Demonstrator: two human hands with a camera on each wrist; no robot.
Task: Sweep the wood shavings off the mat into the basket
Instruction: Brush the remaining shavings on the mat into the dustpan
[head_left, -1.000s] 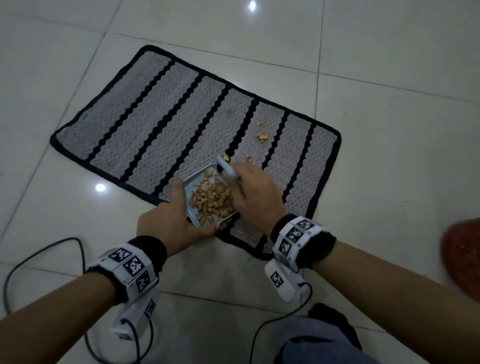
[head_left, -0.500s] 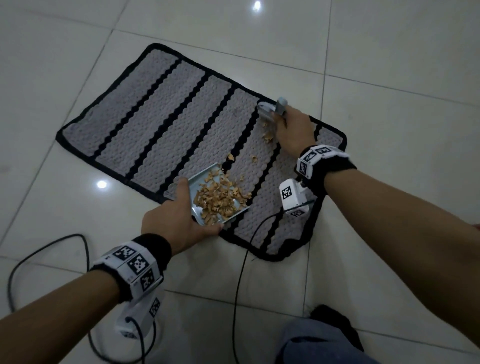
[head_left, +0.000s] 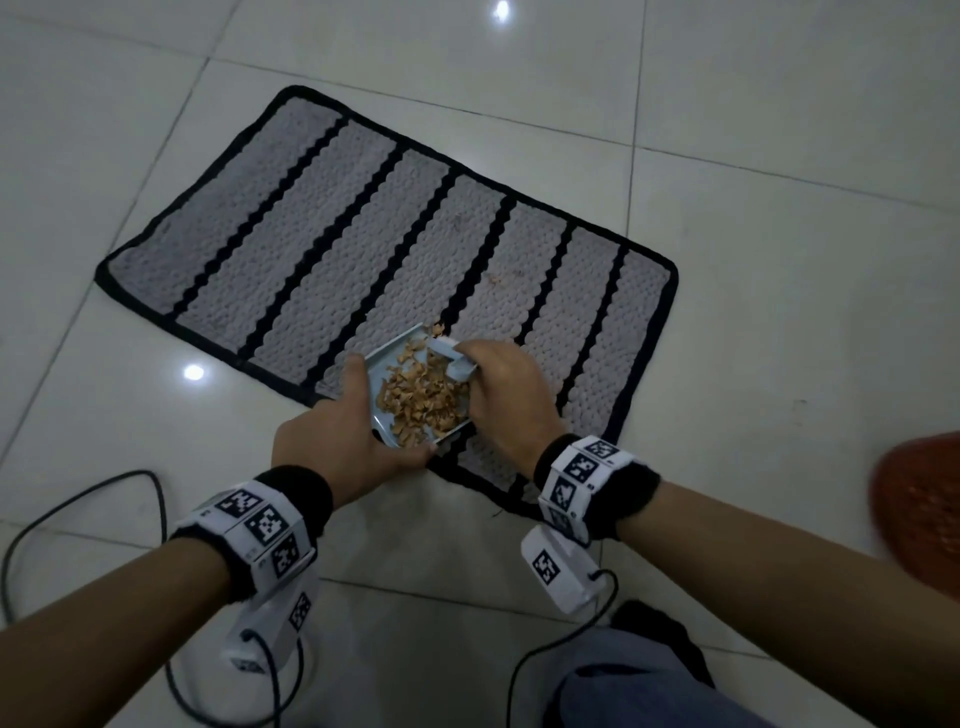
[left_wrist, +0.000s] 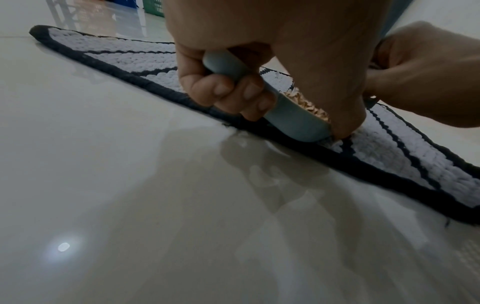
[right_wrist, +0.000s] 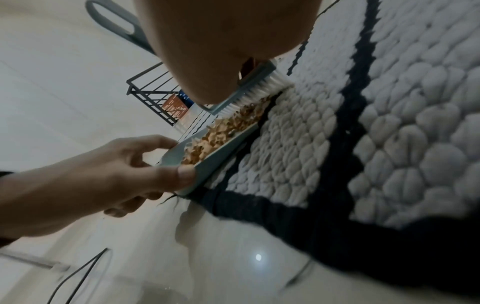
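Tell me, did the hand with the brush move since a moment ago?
Yes. The right hand with the brush came back from the mat's far edge to the dustpan at the near edge.

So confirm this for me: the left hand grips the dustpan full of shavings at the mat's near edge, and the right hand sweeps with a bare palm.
Not a bare palm. The right hand holds a small brush with white bristles, working at the dustpan's mouth; the right wrist view shows it. The rest stands: the left hand grips the dustpan, full of shavings, at the mat's near edge.
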